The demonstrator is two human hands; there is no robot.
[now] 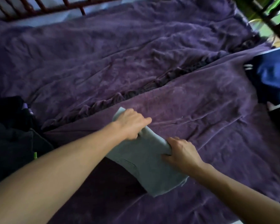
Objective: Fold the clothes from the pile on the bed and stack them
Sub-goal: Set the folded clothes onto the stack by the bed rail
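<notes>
Risk: grey garment (145,167), part-folded at near centre of bed (136,54), grasped by left grip (131,125) at its far end and right grip (181,152) at its right edge, could slump open if either lets go early.

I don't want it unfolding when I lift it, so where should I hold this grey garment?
Probably grip the grey garment along its far folded edge, from above, near each end, where the left hand and right hand hold it; the loose end lies nearest you.
</notes>
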